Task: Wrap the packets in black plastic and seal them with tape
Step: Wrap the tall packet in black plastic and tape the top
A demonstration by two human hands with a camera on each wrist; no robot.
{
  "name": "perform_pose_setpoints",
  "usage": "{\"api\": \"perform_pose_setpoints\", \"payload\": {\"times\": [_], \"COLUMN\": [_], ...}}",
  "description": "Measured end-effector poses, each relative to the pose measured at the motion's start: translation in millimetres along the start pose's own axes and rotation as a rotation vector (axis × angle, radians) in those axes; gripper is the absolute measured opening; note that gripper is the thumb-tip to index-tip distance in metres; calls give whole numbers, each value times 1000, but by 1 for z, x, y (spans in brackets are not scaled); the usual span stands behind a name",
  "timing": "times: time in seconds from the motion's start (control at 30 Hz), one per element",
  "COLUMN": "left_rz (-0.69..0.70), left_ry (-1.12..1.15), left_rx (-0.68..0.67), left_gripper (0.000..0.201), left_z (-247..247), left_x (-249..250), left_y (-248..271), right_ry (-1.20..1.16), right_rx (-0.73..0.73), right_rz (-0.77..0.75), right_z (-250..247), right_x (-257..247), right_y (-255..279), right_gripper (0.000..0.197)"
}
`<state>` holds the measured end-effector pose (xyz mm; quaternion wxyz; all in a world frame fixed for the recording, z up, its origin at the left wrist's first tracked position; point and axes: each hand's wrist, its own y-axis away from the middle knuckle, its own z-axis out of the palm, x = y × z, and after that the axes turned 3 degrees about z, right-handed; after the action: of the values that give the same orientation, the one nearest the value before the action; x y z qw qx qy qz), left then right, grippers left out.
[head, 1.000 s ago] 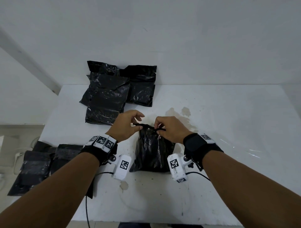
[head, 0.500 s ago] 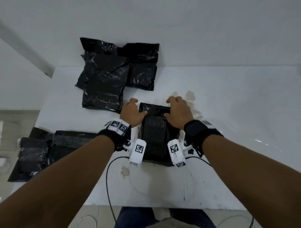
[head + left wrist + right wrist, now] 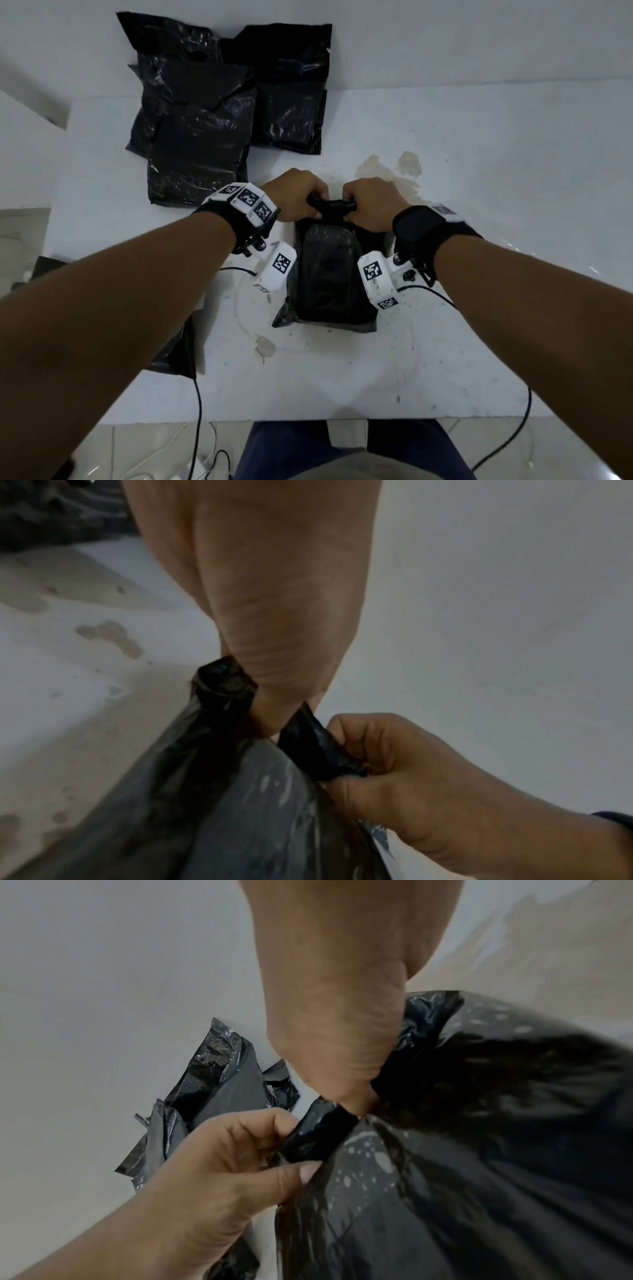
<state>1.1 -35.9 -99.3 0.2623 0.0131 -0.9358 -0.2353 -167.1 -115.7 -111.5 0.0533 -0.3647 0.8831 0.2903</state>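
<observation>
A packet in black plastic [image 3: 327, 274] lies on the white table [image 3: 479, 171] in front of me. Its far end is gathered into a tight roll [image 3: 331, 206]. My left hand [image 3: 294, 202] grips the roll's left end and my right hand [image 3: 370, 205] grips its right end, fingers curled round the plastic. In the left wrist view my left hand [image 3: 274, 691] pinches the roll [image 3: 222, 685] while the right hand [image 3: 394, 767] holds the other end. In the right wrist view the roll [image 3: 322, 1137] runs between my right hand [image 3: 342, 1056] and left hand [image 3: 232, 1164].
A pile of wrapped black packets [image 3: 212, 113] lies at the table's back left against the wall. More black plastic [image 3: 178, 346] lies at the left edge under my left forearm. Brown stains [image 3: 394, 168] mark the table beyond my hands. Cables [image 3: 198, 411] hang off the near edge.
My hands went from pinching the gathered top, to pressing it down on the packet, to gripping it as a tight roll. The head view has tilted further down.
</observation>
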Motion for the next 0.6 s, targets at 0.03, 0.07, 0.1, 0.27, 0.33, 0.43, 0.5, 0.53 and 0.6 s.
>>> {"api": "perform_pose_setpoints", "payload": {"times": [0.03,0.07,0.1,0.27,0.33,0.43,0.5,0.53,0.6], "left_rz": [23,44,64,153,170,195,212,221,245], "left_ry": [23,50,75,109,107,111,105,97,82], "left_rx": [22,52,80,167,201,260,308,328,361], "left_gripper": [20,17,16,21,21,22,22,22,22], "left_z": [1,2,4,10,11,10,7,6,5], "left_x": [-2,-5,-8,-24,-26,-25,-24,-24,-23], "left_y": [0,1,3,15,17,18,17,17,17], "right_ry": [-36,-67,-93,-166,-168,-205,-249,-311,-529], "right_rx": [7,16,21,42,58,75,64,41,-20], "right_rz": [-18,-38,-56,-90,-86,-84,-75,-58,-14], "right_z": [1,1,1,3,3,3,0,-1,-6], "right_x": [2,4,7,16,19,20,21,23,22], "right_y": [1,3,4,14,16,18,18,17,15], "right_gripper": [20,19,19,20,19,19,18,15,15]}}
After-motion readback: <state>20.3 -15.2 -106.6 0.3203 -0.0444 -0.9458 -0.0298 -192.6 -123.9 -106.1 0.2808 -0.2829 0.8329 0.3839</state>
